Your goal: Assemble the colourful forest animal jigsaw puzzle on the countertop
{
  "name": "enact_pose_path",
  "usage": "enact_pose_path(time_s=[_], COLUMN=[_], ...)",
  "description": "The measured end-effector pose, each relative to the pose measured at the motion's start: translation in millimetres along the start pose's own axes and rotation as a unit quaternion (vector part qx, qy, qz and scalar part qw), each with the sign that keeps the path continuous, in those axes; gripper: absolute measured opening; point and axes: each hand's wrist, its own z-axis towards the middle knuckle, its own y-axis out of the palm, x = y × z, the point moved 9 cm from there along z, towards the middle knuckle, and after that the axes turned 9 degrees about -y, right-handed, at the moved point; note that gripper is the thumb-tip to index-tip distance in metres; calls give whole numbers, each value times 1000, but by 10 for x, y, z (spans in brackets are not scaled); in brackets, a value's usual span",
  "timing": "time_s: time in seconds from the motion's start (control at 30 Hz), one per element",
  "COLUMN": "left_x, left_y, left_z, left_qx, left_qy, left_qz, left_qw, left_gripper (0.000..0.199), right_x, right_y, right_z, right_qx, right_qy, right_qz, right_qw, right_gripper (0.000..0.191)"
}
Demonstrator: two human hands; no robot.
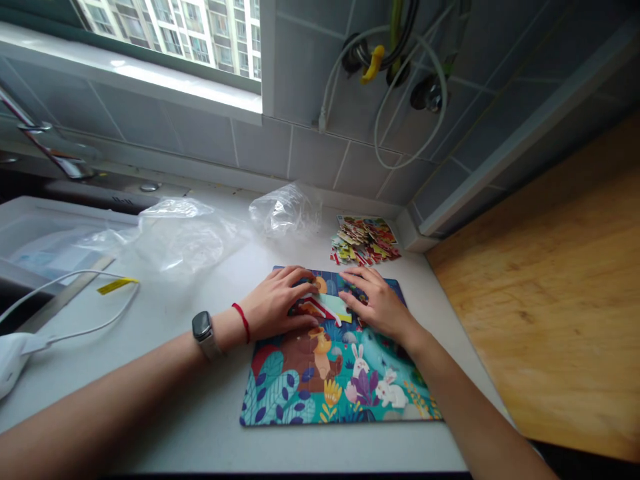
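A colourful jigsaw puzzle (320, 393) with rabbits, a brown animal and plants lies flat on the white counter. My left hand (283, 300) rests over its upper left part, palm down, with the fingers apart and slightly bent. On the upper right part lies my right hand (380, 307), its fingers spread too. Between the two hands, loose puzzle pieces (326, 310) in red, white, pale green and yellow sit on the puzzle. My fingers cover part of them, and the puzzle's upper picture is partly hidden.
A heap of puzzle pieces (365, 241) lies by the back wall. Crumpled clear plastic bags (183, 233) are at the back left. A white charger (15, 357) with its cable, a sink tap (70, 163) and a plastic tub (60, 230) stand left. A wooden panel (540, 287) borders the right.
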Motion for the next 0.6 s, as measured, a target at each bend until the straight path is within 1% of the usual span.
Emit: enact_pose_path(time_s=[0.1, 0.2, 0.27, 0.33, 0.43, 0.47, 0.53, 0.6], left_x=[8, 9, 0, -13, -22, -22, -20, -23], left_y=[14, 10, 5, 15, 45, 51, 50, 40], left_z=[-1, -8, -14, -18, -17, -16, -12, -9], left_qx=[8, 8, 12, 11, 0, -3, -4, -1], left_qy=[-4, -3, -2, -2, 1, 3, 8, 12], left_qz=[-6, -18, -21, -19, -8, -4, -3, -9], left_qw=[1000, 1000, 1000, 1000, 1000, 1000, 1000, 1000], left_gripper=[41, 39, 40, 40, 43, 44, 44, 42], right_x=[185, 264, 308, 390, 584, 643, 716, 736], right_y=[44, 89, 93, 39, -126, -167, -200, -186], right_z=[6, 10, 12, 5, -46, -68, -100, -115], right_qx=[-12, -19, -14, 14, 88, 104, 116, 110], right_qy=[42, 53, 53, 63, 107, 122, 140, 147], right_qz=[-27, -41, -47, -55, -78, -85, -95, -100], right_qw=[999, 998, 997, 996, 987, 983, 979, 978], right_gripper=[48, 55, 56, 51, 42, 40, 38, 38])
